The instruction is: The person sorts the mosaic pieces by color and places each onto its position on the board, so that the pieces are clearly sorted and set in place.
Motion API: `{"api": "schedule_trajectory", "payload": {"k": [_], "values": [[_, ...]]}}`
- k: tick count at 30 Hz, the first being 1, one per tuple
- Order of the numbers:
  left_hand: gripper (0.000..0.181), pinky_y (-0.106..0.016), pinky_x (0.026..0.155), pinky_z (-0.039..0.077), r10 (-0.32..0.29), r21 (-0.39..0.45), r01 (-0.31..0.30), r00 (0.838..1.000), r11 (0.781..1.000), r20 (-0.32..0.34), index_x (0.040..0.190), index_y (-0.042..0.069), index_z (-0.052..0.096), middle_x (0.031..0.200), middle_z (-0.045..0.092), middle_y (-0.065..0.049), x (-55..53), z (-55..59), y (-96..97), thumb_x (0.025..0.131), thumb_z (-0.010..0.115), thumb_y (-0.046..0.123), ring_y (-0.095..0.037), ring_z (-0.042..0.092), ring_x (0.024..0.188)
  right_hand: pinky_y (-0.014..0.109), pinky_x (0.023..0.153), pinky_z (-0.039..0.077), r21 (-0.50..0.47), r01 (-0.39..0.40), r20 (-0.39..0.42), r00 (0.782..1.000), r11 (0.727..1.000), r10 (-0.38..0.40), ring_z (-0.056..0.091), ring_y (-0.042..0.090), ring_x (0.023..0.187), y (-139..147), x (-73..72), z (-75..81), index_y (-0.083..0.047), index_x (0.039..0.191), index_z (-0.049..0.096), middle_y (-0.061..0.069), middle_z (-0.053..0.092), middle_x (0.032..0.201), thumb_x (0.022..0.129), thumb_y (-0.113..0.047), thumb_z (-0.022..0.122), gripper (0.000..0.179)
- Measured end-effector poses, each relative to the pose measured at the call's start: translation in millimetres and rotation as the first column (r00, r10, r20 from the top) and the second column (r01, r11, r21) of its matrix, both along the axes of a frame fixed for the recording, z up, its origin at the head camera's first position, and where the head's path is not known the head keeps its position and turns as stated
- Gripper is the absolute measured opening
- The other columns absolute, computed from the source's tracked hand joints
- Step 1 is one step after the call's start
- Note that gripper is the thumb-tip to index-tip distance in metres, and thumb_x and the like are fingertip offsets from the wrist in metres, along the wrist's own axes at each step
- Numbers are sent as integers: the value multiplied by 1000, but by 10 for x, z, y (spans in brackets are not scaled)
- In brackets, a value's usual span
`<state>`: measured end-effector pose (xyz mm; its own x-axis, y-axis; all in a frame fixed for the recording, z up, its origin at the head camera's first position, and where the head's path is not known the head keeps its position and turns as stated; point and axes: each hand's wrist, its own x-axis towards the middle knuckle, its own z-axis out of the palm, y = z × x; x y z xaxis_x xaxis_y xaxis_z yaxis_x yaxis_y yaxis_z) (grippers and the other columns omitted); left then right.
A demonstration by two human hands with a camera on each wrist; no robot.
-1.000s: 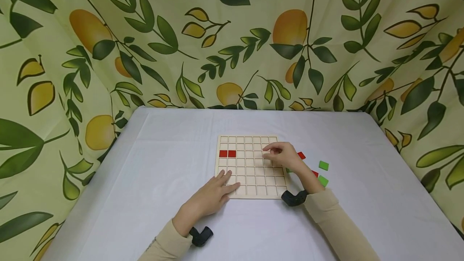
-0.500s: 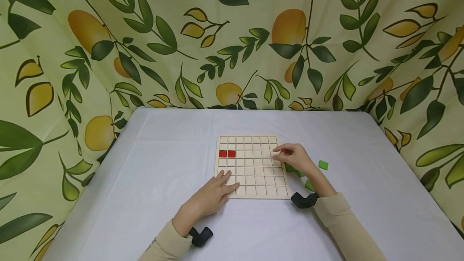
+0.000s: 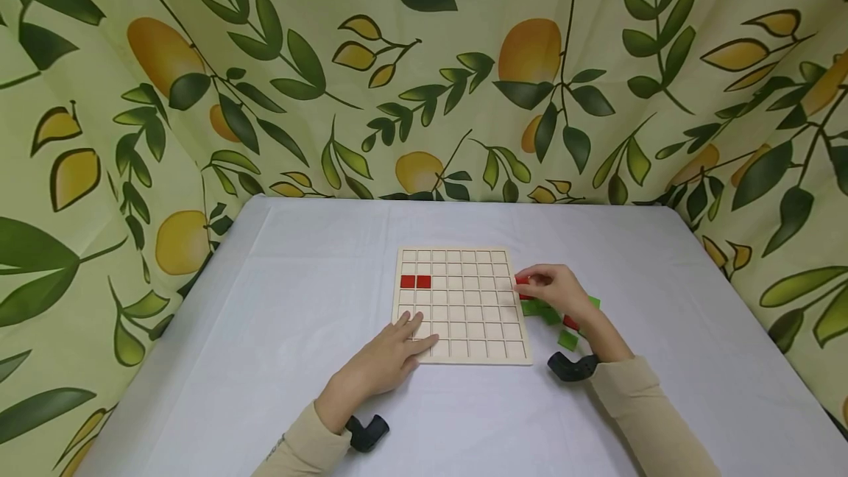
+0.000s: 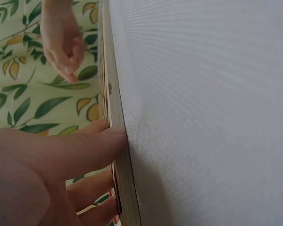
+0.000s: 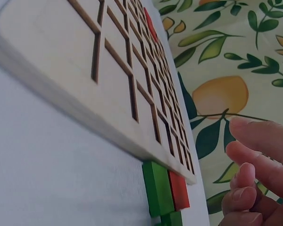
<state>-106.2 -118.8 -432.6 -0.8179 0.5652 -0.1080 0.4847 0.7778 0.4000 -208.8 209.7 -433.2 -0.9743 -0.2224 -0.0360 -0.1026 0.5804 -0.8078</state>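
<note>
A wooden grid board (image 3: 464, 315) lies on the table, with two red tiles (image 3: 416, 282) side by side in a row at its left. My left hand (image 3: 391, 359) rests on the board's lower left corner, fingers spread; in the left wrist view its thumb (image 4: 99, 146) touches the board's edge. My right hand (image 3: 553, 289) hovers just off the board's right edge, fingers loosely bent, above a red tile (image 3: 523, 285). Nothing shows between its fingers in the right wrist view, where a red tile (image 5: 180, 190) and a green tile (image 5: 158, 188) lie against the board.
Several loose green tiles (image 3: 546, 313) lie right of the board, with another red tile (image 3: 570, 322) among them, partly hidden by the right wrist. A white cloth (image 3: 298, 263) covers the table. A patterned curtain (image 3: 424, 94) hangs behind and at both sides.
My right hand has moved right, from over the board's right columns to the loose tiles beside it. The left hand stays in place, and the two red tiles on the board are unchanged.
</note>
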Motion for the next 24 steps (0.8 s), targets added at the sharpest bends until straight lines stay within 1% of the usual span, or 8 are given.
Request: {"api": "schedule_trajectory", "payload": {"k": [5, 14, 21, 24], "values": [[44, -55, 116, 33, -5, 1, 5, 1000, 1000, -7, 141, 19, 51, 156, 35, -19, 1, -3, -2, 97, 54, 12, -41, 30, 146, 19, 56, 39, 26, 12, 17, 1000, 1000, -12, 44, 6, 68, 72, 4, 10, 2, 107, 70, -2, 51, 74, 85, -20, 73, 31], [45, -55, 116, 34, 3, -2, -3, 1000, 1000, -3, 140, 19, 52, 155, 36, -19, 15, 11, -6, 96, 55, 11, -42, 31, 145, 18, 53, 40, 69, 42, 50, 998, 997, -45, 46, 8, 67, 194, -12, 8, 3, 110, 68, -1, 53, 74, 86, -19, 72, 32], [45, -54, 117, 33, 5, -14, -5, 1000, 1000, -5, 141, 21, 51, 156, 35, -18, 10, 0, 5, 96, 54, 12, -40, 30, 146, 17, 56, 40, 113, 39, 13, 999, 993, -41, 45, 9, 72, 307, -32, -20, 3, 111, 68, 2, 55, 76, 86, -17, 71, 32], [45, -54, 117, 33, 7, -13, -7, 1000, 1000, -5, 141, 21, 51, 156, 35, -18, 6, -5, 4, 96, 54, 12, -40, 30, 146, 17, 58, 40, 131, 35, 9, 999, 991, -37, 45, 9, 73, 350, -55, -44, 3, 111, 68, 2, 55, 77, 86, -18, 71, 33]]}}
